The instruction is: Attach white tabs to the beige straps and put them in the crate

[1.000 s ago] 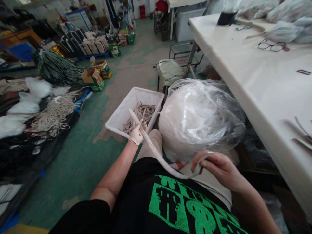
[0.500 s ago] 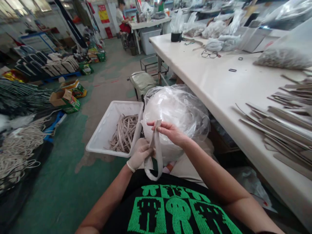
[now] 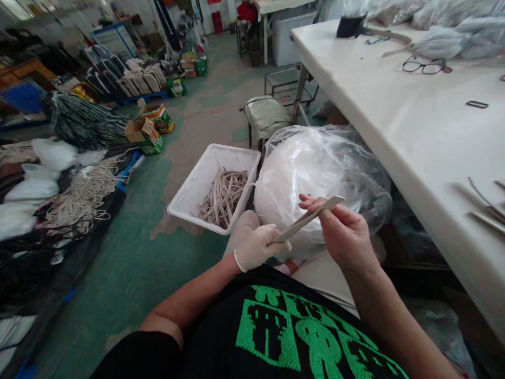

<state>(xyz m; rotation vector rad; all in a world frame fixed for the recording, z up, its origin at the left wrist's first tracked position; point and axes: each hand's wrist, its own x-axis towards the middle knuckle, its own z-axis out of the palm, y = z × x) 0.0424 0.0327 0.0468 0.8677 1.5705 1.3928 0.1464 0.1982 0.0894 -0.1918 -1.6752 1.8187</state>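
A pale grey strap stretches diagonally between my two hands, above my lap. My left hand, in a white glove, is closed round its lower left end. The bare fingers of my right hand pinch it near the upper right end. Just beyond my hands is a big clear plastic bag with white material inside. To the left of that bag, a white bin on the floor holds a heap of similar beige straps.
On the right, a long white table carries glasses, a black buckle, plastic bags and more straps at its edge. A padded stool stands behind the bag. Cord bundles and open cartons lie at the left.
The view has swung to the left. The strap, which hung in a loop between my hands, is now straight and slanted, and my hands are farther apart.
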